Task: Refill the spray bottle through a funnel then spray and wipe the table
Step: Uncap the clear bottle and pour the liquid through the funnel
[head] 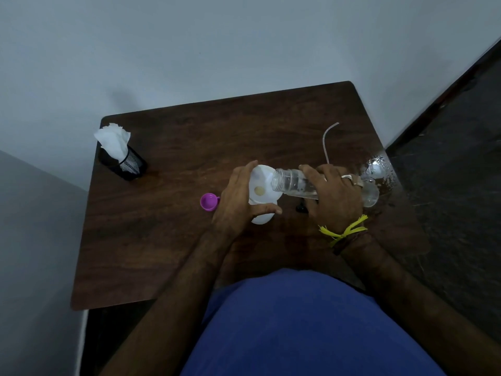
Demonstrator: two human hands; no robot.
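Clear bottle [301,185] lies tipped in the right hand [333,196], closed around it, mouth over a white funnel [261,189] that the left hand [238,202] grips steady above the bench [189,147], ready for pouring.

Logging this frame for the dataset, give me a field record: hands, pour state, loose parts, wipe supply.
left hand: grips white funnel
right hand: holds clear bottle, tilted, mouth over the funnel
liquid stream: cannot tell
purple cap: loose on table, left of left hand
dip tube: lying on table, far right
tissues: in black mesh holder, far left corner
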